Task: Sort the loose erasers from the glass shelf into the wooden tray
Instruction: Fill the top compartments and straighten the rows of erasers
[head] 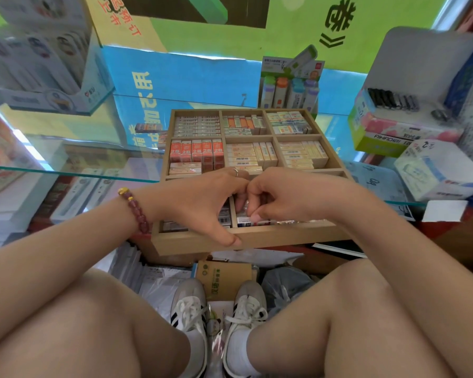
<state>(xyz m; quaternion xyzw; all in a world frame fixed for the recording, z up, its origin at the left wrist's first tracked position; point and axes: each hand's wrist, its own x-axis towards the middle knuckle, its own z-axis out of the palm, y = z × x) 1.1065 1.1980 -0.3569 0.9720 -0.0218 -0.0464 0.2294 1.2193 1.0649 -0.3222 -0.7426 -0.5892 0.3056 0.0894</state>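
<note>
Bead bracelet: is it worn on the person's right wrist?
No, the red bead bracelet sits on the left wrist, just behind the left hand that reaches into the wooden tray.

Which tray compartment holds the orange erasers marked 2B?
The left compartment of the middle row in the wooden tray: only its erasers show big 2B print on orange wrappers.

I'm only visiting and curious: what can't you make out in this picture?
Head view throughout.
What the left hand and right hand hold, if anything: their curled fingers cover each grip.
Near compartments of the wooden tray: mostly hidden under both hands.
Loose erasers left of the tray: blurred, print unreadable.
Boxes at upper left: blurred, cut by the frame edge.
</note>
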